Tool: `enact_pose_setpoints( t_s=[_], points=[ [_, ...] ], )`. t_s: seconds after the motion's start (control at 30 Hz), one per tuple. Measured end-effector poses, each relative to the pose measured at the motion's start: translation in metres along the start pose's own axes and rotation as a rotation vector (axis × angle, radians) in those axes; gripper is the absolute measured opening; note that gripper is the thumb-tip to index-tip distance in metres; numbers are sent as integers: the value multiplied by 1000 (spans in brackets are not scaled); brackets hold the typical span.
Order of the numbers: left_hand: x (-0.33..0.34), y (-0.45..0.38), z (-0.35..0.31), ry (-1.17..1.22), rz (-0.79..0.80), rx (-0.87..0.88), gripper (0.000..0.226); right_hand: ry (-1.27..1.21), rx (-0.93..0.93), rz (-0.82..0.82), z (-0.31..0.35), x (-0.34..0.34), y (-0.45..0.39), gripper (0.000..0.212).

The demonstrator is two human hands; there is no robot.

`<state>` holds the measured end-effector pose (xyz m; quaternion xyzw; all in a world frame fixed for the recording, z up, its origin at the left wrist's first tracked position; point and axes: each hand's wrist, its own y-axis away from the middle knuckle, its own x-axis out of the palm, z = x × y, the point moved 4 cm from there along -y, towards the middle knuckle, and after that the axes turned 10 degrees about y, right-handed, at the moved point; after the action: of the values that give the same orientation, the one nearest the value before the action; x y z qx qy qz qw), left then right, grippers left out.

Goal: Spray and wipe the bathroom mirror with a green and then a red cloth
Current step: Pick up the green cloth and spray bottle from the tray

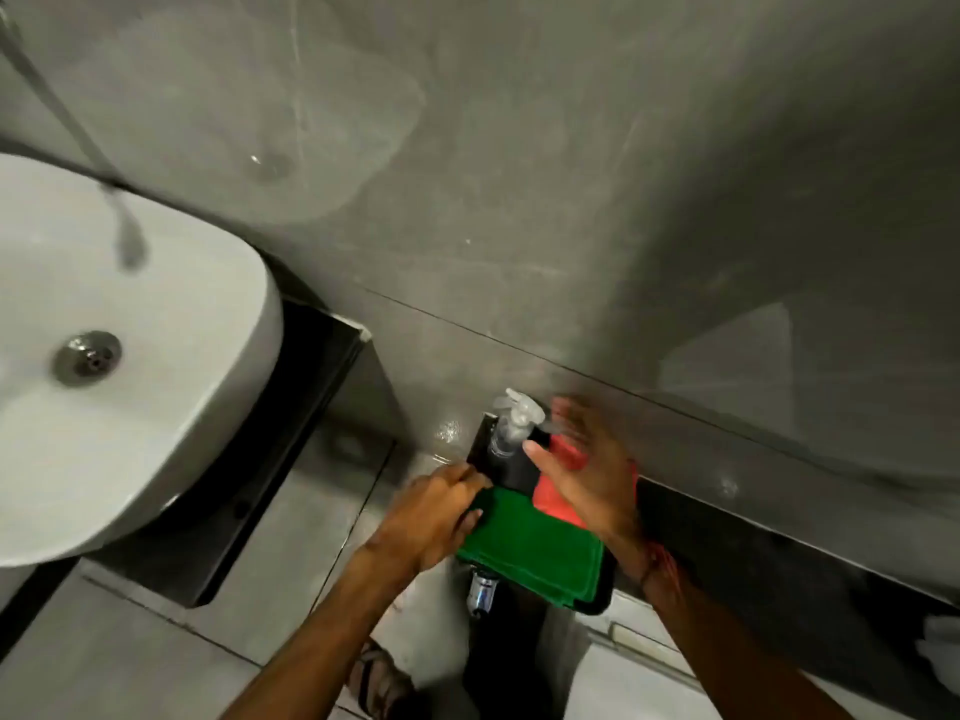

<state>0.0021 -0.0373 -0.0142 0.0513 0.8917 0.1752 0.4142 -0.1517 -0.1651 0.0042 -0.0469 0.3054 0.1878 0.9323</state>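
A folded green cloth (535,548) lies on a small black shelf (511,472) by the grey wall. My left hand (436,517) grips the cloth's left edge with curled fingers. Behind it a red cloth (553,493) lies on the same shelf, partly covered by my right hand (582,459), which hovers flat with fingers spread and blurred. A clear spray bottle (511,423) with a white trigger head stands upright at the shelf's back, just left of my right hand. No mirror is in view.
A white basin (171,387) with a metal drain (87,357) juts out at left on a dark counter (291,423), with a tap spout (124,231) above it. A chrome fitting (482,595) hangs under the shelf. My sandalled foot (382,678) stands on the tiled floor below.
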Motion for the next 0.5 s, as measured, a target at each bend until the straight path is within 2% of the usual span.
enact_pose_setpoints(
  t_s=[0.07, 0.13, 0.23, 0.3, 0.43, 0.5],
  points=[
    [17, -27, 4, -83, 106, -14, 47, -94, 17, 105, -2, 22, -15, 50],
    [32, -49, 8, -179, 173, -35, 55, -58, -38, 180, -3, 43, -22, 58],
    [52, -69, 18, -320, 222, -62, 70, -20, -129, 180, -9, 61, -30, 62],
    [58, -74, 21, -370, 231, -97, 75, 20, -212, 183, -8, 68, -36, 52],
    [64, -71, 19, -246, 227, -211, 66, 87, -355, 117, -5, 82, -38, 37],
    [56, -60, 19, 13, 231, -268, 60, 104, -378, 79, 2, 86, -40, 29]
  ],
)
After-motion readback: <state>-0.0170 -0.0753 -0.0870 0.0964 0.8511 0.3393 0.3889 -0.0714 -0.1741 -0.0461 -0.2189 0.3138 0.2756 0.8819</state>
